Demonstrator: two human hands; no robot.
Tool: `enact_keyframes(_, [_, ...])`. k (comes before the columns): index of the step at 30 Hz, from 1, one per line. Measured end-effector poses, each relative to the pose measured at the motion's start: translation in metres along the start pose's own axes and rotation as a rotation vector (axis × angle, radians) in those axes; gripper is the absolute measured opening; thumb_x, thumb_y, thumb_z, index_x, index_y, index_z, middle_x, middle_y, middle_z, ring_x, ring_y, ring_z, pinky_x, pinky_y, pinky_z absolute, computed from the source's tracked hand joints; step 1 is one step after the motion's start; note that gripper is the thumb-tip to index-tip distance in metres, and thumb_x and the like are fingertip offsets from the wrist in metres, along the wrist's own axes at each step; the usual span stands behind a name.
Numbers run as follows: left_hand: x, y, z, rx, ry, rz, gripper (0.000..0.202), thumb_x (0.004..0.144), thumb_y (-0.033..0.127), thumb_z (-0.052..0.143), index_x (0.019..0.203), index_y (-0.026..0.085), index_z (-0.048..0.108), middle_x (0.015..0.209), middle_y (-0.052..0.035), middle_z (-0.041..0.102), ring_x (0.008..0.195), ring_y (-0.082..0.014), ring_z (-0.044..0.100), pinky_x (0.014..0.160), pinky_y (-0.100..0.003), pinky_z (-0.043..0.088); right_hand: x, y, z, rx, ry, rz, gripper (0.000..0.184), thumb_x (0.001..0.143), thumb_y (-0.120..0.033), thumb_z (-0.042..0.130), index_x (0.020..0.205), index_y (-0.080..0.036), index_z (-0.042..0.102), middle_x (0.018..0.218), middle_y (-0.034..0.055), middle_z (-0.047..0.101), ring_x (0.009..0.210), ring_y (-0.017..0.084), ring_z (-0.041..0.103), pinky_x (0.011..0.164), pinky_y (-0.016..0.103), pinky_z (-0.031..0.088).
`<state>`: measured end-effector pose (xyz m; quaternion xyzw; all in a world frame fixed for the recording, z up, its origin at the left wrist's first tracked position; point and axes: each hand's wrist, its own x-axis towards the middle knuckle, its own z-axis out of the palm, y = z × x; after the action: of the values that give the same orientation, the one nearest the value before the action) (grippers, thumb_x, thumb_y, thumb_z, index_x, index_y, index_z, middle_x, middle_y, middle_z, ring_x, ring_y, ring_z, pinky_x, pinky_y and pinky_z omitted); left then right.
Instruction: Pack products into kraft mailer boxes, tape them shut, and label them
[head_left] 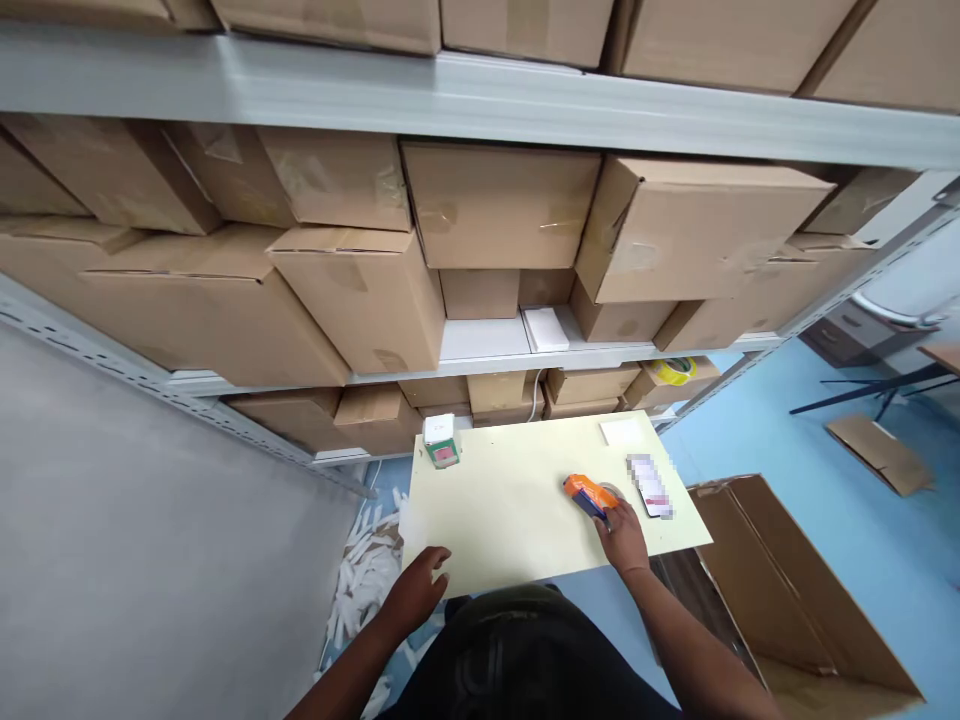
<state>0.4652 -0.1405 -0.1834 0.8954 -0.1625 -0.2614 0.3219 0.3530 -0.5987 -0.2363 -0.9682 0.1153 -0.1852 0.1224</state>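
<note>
My right hand (624, 538) is closed on the near end of an orange and blue tape dispenser (589, 494) at the right of the pale yellow tabletop (495, 525). Part of a pale roll (611, 491) shows beside the dispenser, just above my fingers. Over the table's near left corner, my left hand (421, 588) holds nothing, its thumb and fingers apart. A small white and green box (440, 441) stands at the far left corner. To the right of the dispenser lies a phone (650, 486), its screen blurred out. Behind it is a flat white piece (621, 432).
Metal shelves (480, 95) packed with cardboard boxes (510, 205) rise behind the table. Yellow tape (674, 371) sits on a lower box. A large open carton (795, 590) stands at the right. White scraps (367, 580) cover the floor at left, beside a grey wall (165, 500).
</note>
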Motion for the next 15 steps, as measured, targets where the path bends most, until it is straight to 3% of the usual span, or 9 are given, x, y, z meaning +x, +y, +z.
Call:
enact_keyframes(4, [-0.010,0.019,0.023,-0.030,0.035,-0.051,0.037,0.084,0.020,0.054,0.120,0.020,0.063,0.123,-0.0081,0.068,0.113,-0.0218,0.066,0.096,-0.034,0.052,-0.007,0.028,0.021,-0.004,-0.082,0.018,0.025,0.090,-0.030,0.055,0.102,-0.021,0.075,0.106,0.0138,0.073,0.121,0.034,0.059,0.109,0.051,0.045])
enact_keyframes(7, [-0.019,0.035,0.038,-0.054,0.042,-0.055,0.036,0.083,0.023,0.056,0.118,0.021,0.065,0.122,-0.0081,0.068,0.111,-0.0232,0.066,0.095,-0.036,0.053,-0.008,0.042,0.023,0.030,-0.142,0.004,0.022,0.088,-0.027,0.057,0.099,-0.023,0.076,0.108,0.0123,0.073,0.124,0.033,0.058,0.111,0.051,0.043])
enact_keyframes(15, [-0.010,0.071,0.055,-0.121,0.132,-0.056,0.033,0.080,0.024,0.060,0.112,0.021,0.067,0.115,-0.0085,0.070,0.106,-0.0235,0.066,0.088,-0.035,0.055,0.001,0.040,-0.008,0.054,-0.187,-0.040,0.023,0.087,-0.026,0.059,0.105,-0.027,0.073,0.126,0.0092,0.069,0.133,0.032,0.052,0.114,0.057,0.032])
